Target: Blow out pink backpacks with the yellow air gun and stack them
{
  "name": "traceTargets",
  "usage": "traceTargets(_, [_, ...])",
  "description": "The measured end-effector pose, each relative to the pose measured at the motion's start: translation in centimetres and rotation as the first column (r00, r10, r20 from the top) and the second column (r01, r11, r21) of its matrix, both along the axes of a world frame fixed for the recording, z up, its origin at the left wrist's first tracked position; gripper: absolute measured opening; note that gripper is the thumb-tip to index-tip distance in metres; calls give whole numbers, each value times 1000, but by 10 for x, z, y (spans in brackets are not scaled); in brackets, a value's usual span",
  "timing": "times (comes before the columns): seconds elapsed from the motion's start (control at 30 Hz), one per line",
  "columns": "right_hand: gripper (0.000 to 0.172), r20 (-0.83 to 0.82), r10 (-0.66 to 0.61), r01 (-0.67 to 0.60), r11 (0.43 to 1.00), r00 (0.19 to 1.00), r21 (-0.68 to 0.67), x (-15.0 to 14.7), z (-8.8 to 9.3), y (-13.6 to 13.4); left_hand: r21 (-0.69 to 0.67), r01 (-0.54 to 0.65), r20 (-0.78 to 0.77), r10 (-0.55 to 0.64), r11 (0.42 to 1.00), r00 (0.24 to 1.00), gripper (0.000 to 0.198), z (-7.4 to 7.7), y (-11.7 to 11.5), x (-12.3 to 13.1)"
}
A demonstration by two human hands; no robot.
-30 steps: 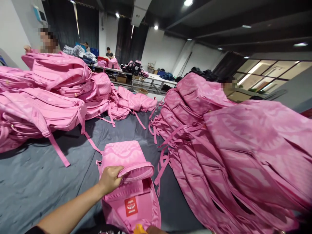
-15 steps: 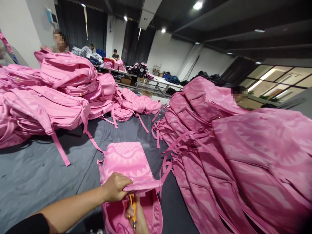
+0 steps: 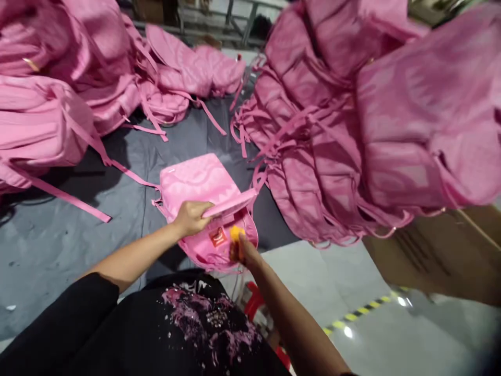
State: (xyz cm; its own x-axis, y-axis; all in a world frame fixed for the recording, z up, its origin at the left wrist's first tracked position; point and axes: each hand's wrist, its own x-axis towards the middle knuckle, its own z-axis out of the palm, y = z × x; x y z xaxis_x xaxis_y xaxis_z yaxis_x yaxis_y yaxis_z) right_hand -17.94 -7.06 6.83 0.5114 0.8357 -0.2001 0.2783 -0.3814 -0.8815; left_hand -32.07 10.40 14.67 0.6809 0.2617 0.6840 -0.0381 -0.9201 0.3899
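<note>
A pink backpack (image 3: pixel 195 180) with a pale toothed print lies on the table, its main compartment gaping toward me. My left hand (image 3: pixel 193 217) is closed on the edge of its lifted front panel. At the opening, my right hand (image 3: pixel 246 249) is closed around a yellow tool (image 3: pixel 237 234); motion blur hides its exact kind. A red label (image 3: pixel 217 237) shows on the pink lining beside the tool. The bottom of the compartment is partly hidden.
Piled pink backpacks (image 3: pixel 35 120) cover the left side, with loose straps trailing. More pink backpacks (image 3: pixel 309 151) stand stacked at the right. A dark cloth (image 3: pixel 129 151) covers the table. Cardboard (image 3: pixel 438 250) and yellow-black floor tape (image 3: pixel 360 311) lie at the lower right.
The view has tilted downward, bringing my torso and the floor into sight. My right hand and the yellow tool have shifted to the right side of the opening. My left hand keeps its hold.
</note>
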Motion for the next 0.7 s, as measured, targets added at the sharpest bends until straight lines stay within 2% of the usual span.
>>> traceTargets(0.07, [67, -365, -90, 86, 996, 927, -28, -8, -19, 14, -6, 77, 8, -77, 997, 997, 21, 7, 7, 6])
traceTargets(0.13, [72, -595, -106, 121, 993, 796, -16, -17, -34, 25, -15, 92, 64, -90, 996, 994, 22, 15, 13, 9])
traceTargets(0.27, [72, -833, -7, 106, 992, 552, 62, -29, -52, 25, -48, -99, 114, 104, 994, 988, 29, 25, 30, 8])
traceTargets(0.33, [68, -923, -24, 225, 972, 384, 69, -28, -58, 22, -4, -161, 119, 160, 987, 980, 32, 26, 37, 8])
traceTargets(0.4, [64, -967, -92, 345, 939, 237, -4, -24, -61, 22, 54, -149, 127, 142, 987, 982, 32, 27, 42, 10])
traceTargets(0.43, [62, -971, -127, 358, 933, 204, -47, -21, -62, 22, 72, -140, 132, 130, 988, 983, 31, 27, 43, 11])
traceTargets(0.5, [58, -968, -168, 316, 943, 189, -102, -18, -63, 23, 86, -135, 134, 122, 987, 983, 31, 28, 44, 15])
traceTargets(0.6, [55, -963, -156, 267, 959, 218, -95, -18, -59, 20, 83, -137, 124, 127, 987, 984, 33, 30, 44, 19])
traceTargets(0.7, [54, -957, -123, 206, 976, 262, -69, -18, -51, 16, 96, -91, 116, 80, 991, 990, 33, 30, 43, 21])
